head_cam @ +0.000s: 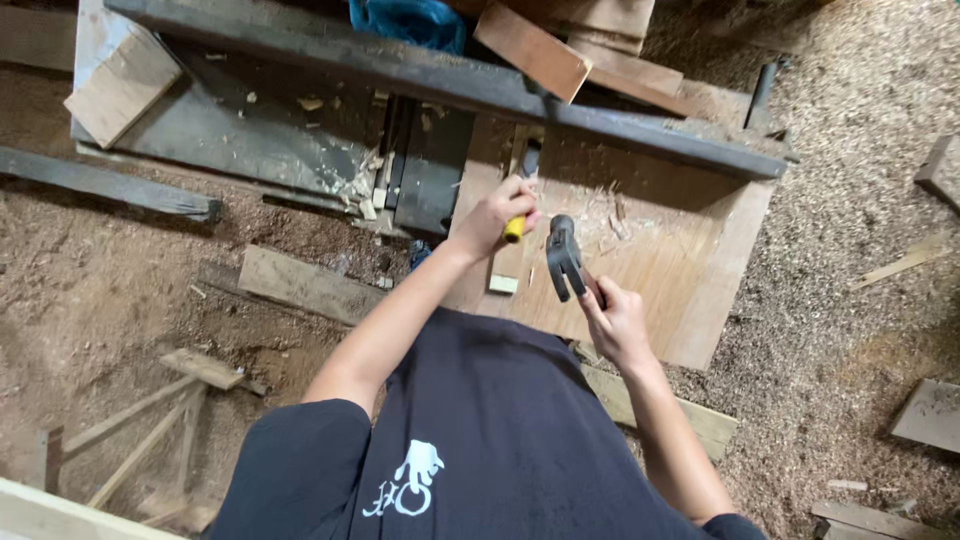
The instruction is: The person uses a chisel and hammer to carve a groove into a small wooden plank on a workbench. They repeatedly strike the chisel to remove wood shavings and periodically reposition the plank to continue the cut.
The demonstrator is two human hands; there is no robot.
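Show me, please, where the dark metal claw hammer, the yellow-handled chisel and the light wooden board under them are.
Dark metal claw hammer (563, 258), head view, on its head above the right hand.
Yellow-handled chisel (514, 229), head view, on the yellow handle end below the left hand.
Light wooden board (690, 260), head view, on its bare face.

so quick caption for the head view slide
Left hand holds a yellow-handled chisel on a wooden board; right hand holds a claw hammer.

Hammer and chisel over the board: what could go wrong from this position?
1. The hammer in the right hand hangs close beside the left hand gripping the yellow-handled chisel; a glancing blow might hit the fingers.
2. The wooden board shows no visible clamp, so it may shift.
3. Loose wood chips could fly up.
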